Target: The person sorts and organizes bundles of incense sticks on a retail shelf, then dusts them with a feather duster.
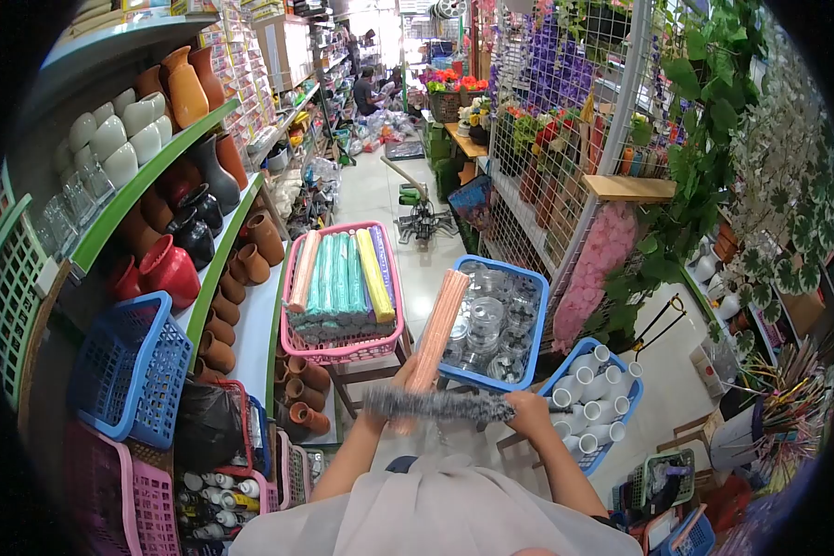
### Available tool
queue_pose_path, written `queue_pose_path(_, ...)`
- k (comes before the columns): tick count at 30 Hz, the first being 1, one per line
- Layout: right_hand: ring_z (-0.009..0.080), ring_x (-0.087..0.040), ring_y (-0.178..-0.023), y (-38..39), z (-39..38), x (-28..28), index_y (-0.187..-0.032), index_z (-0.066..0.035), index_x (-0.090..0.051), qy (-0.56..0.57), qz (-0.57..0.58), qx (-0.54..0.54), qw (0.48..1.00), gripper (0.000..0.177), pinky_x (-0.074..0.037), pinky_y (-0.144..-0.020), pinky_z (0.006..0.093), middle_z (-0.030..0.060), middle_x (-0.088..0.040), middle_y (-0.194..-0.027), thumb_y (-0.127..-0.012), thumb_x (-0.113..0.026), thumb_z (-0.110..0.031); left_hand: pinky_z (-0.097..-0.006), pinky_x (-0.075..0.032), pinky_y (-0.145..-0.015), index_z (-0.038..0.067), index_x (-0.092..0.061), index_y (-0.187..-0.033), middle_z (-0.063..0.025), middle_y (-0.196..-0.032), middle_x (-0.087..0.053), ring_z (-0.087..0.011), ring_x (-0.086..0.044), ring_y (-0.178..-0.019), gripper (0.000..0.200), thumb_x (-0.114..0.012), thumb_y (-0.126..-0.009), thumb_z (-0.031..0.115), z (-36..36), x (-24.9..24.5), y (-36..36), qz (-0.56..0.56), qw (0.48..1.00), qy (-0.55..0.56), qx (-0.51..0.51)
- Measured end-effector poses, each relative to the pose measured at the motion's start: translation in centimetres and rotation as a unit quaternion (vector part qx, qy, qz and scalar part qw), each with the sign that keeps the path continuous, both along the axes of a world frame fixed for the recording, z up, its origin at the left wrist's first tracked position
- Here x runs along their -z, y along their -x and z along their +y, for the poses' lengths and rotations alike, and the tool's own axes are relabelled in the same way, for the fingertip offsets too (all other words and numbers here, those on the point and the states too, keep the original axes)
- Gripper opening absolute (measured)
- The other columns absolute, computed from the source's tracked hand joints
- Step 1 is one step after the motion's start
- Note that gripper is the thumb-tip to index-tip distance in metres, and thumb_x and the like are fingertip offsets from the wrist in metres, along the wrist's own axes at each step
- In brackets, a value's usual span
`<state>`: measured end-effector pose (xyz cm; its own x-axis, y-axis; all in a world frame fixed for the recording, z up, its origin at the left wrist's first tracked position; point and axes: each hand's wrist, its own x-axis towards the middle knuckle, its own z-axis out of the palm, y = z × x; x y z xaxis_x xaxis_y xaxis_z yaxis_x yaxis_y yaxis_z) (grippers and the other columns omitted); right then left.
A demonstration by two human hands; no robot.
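Observation:
My left hand (400, 378) grips the lower end of a long peach-coloured roll (440, 324) that stands tilted over the blue basket. My right hand (528, 410) closes on the right end of a grey fuzzy bundle (435, 405) held level across my body; its left end meets my left wrist. Directly ahead a pink basket (343, 352) holds several rolls in peach, green, yellow and purple, lying side by side.
A blue basket (536, 315) of clear glass jars and a smaller blue basket (621, 422) of white cups sit ahead right. Shelves of clay pots and vases (241, 269) line the left. A wire rack (565, 139) with artificial flowers stands right. The aisle runs forward; people sit far back.

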<state>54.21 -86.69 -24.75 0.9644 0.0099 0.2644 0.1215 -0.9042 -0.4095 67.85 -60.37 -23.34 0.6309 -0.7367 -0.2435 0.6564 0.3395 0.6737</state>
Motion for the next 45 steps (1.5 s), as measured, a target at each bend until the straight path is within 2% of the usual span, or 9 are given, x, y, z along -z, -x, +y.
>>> queue_pose_path(4,0.0369,-0.063,-0.075,0.0,0.6,0.5,-0.083,-0.008,-0.067,-0.212,0.045,0.188,0.958,0.02,-0.05,-0.066,0.0439,0.0154,-0.065,-0.08,-0.069,-0.07,-0.022,-0.0328,-0.051,-0.07,0.0,-0.053,-0.112,-0.0077,-0.092,-0.06,-0.0177,-0.059,-0.077,0.056,-0.035,-0.097,0.051,0.5,-0.7,0.1,0.0,0.998,0.048,0.033)
queue_pose_path(9,0.0387,-0.062,-0.071,0.8,0.2,-0.3,-0.079,-0.003,-0.066,-0.025,-0.007,0.03,0.999,0.02,-0.049,-0.062,0.043,0.0188,-0.065,-0.074,-0.072,-0.069,-0.022,-0.0331,-0.05,-0.081,0.001,-0.05,-0.115,-0.0091,-0.092,-0.058,-0.0197,-0.059,-0.085,0.049,-0.033,-0.099,0.044,0.5,1.3,-0.1,-0.078,0.997,0.005,0.024)
queue_pose_path(12,0.0382,-0.062,-0.07,0.8,1.0,-1.5,-0.077,-0.005,-0.066,-0.223,0.044,0.197,0.954,0.018,-0.049,-0.062,0.044,0.0186,-0.063,-0.074,-0.07,-0.069,-0.021,-0.0311,-0.051,-0.079,0.001,-0.05,-0.117,-0.0082,-0.091,-0.058,-0.0185,-0.059,-0.083,0.05,-0.033,-0.099,0.044,0.5,0.4,0.7,0.002,0.999,-0.049,0.011)
queue_pose_path(17,0.0377,-0.062,-0.068,1.0,0.1,-1.2,-0.076,-0.003,-0.066,-0.062,-0.005,0.094,0.994,0.019,-0.049,-0.061,0.0439,0.0175,-0.064,-0.07,-0.072,-0.068,-0.022,-0.0313,-0.053,-0.07,-0.001,-0.049,-0.121,-0.0091,-0.096,-0.06,-0.0191,-0.061,-0.078,0.057,-0.038,-0.097,0.05,0.3,3.8,-0.1,-0.196,0.977,-0.053,-0.063)
queue_pose_path(18,0.0376,-0.062,-0.068,1.0,0.2,-1.6,-0.076,-0.004,-0.066,-0.066,0.012,0.106,0.992,0.018,-0.049,-0.061,0.0439,0.0166,-0.064,-0.07,-0.072,-0.067,-0.021,-0.0323,-0.054,-0.069,0.003,-0.04,-0.13,-0.0083,-0.099,-0.057,-0.0193,-0.06,-0.077,0.057,-0.039,-0.097,0.049,0.6,2.3,0.1,-0.008,0.999,0.012,0.038)
queue_pose_path(34,0.0394,-0.062,-0.071,1.3,0.7,-0.8,-0.077,-0.003,-0.066,-0.028,0.036,0.047,0.998,0.021,-0.049,-0.063,0.0453,0.0205,-0.063,-0.073,-0.07,-0.069,-0.022,-0.0322,-0.053,-0.074,0.008,-0.037,-0.135,-0.0098,-0.099,-0.059,-0.0193,-0.061,-0.084,0.049,-0.033,-0.101,0.042,1.8,0.9,1.2,-0.027,0.999,-0.016,-0.043)
queue_pose_path(37,0.0388,-0.062,-0.072,1.1,1.2,0.3,-0.077,-0.004,-0.066,-0.192,0.071,0.194,0.96,0.02,-0.049,-0.064,0.045,0.0193,-0.064,-0.074,-0.069,-0.069,-0.022,-0.031,-0.054,-0.073,0.008,-0.036,-0.137,-0.0088,-0.102,-0.059,-0.0186,-0.061,-0.083,0.052,-0.038,-0.099,0.043,1.8,1.0,0.5,-0.033,0.999,-0.004,0.006)
queue_pose_path(43,0.0389,-0.062,-0.072,1.0,1.0,-0.1,-0.077,-0.004,-0.066,-0.032,0.066,0.074,0.995,0.02,-0.049,-0.064,0.045,0.0186,-0.064,-0.074,-0.069,-0.07,-0.022,-0.031,-0.054,-0.066,0.019,-0.029,-0.143,-0.0094,-0.101,-0.056,-0.018,-0.061,-0.082,0.054,-0.043,-0.097,0.044,2.5,2.9,0.1,-0.016,0.999,-0.001,-0.051)
queue_pose_path(45,0.0391,-0.061,-0.071,0.8,1.5,1.0,-0.075,-0.004,-0.065,-0.216,0.048,0.201,0.954,0.02,-0.049,-0.063,0.0452,0.019,-0.063,-0.073,-0.068,-0.07,-0.022,-0.0306,-0.053,-0.064,0.021,-0.023,-0.145,-0.0093,-0.103,-0.054,-0.0179,-0.061,-0.081,0.059,-0.044,-0.096,0.045,2.4,1.6,0.6,-0.047,0.998,0.022,-0.034)
